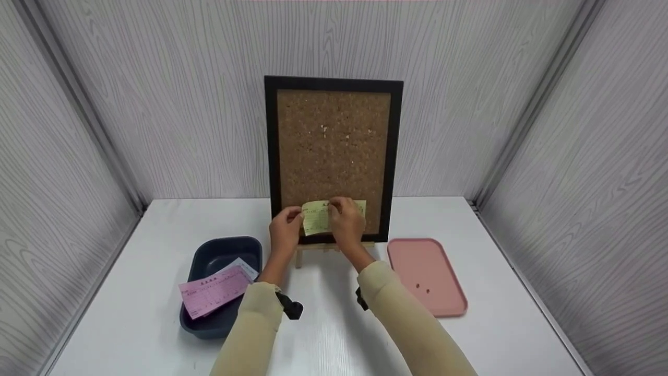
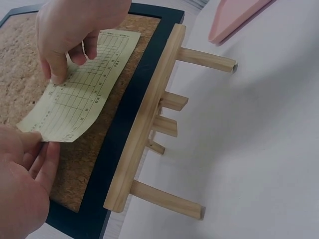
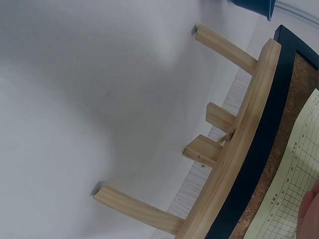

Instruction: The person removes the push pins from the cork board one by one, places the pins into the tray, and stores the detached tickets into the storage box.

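A pale yellow printed paper slip point(image 1: 316, 216) lies against the lower part of a black-framed cork board point(image 1: 334, 156), its lower edge curling away from the cork. My left hand point(image 1: 285, 230) pinches the slip's left end between thumb and fingers. Over the slip's upper middle is my right hand point(image 1: 348, 222), its thumb tip pressed down at the top edge and its other fingers bent, as the left wrist view shows. What the right fingertips may hold is hidden, so I cannot tell.
The board stands on a wooden easel point(image 2: 144, 119) with short legs. A dark blue bin point(image 1: 209, 331) at left holds pink slips point(image 1: 214, 292) and a pale bluish slip point(image 1: 245, 267). On the right, two small dark objects point(image 1: 422, 288) lie in a pink tray point(image 1: 417, 256).
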The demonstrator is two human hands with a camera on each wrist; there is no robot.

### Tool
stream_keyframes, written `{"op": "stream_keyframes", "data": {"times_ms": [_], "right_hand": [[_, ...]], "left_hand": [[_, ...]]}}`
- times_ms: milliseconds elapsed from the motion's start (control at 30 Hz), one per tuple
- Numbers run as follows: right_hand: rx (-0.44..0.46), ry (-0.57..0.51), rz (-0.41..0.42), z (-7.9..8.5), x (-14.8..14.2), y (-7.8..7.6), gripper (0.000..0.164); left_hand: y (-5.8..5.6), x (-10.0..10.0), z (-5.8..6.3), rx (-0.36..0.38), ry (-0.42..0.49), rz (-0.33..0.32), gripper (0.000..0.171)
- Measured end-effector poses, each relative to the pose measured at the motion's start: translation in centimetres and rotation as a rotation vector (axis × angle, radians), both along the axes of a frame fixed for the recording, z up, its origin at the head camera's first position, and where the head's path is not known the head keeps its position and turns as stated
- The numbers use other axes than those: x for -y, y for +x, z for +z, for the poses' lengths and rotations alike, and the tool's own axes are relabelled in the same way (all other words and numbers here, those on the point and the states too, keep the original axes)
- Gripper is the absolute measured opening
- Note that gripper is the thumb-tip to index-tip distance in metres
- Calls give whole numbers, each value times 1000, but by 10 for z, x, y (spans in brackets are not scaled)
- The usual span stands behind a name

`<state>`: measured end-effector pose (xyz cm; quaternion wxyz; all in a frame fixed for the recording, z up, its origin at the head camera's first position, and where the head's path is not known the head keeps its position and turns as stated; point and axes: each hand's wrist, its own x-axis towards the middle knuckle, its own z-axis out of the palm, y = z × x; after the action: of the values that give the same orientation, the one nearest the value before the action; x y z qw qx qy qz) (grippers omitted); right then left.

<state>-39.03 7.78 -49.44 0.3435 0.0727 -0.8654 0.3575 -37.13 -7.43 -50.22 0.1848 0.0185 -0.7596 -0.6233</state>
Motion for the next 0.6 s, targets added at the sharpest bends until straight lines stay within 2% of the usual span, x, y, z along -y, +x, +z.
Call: {"op": "stream_keyframes", "data": {"times_ms": [200,367,467,600], "right_hand": [[13,-54,36,-2,-2,2,5],[33,-214,152,-3,-7,9,10],[40,-312,231,-1,-10,15,13],[74,-425,297,14,-12,35,16]], "left_hand": [[2,1,1,-3,2,-5,18],[5,3,1,7,-3,-17,19],[6,5,-1,7,1,-22,19],[10,7,-2,-11,17,-20,19]]}}
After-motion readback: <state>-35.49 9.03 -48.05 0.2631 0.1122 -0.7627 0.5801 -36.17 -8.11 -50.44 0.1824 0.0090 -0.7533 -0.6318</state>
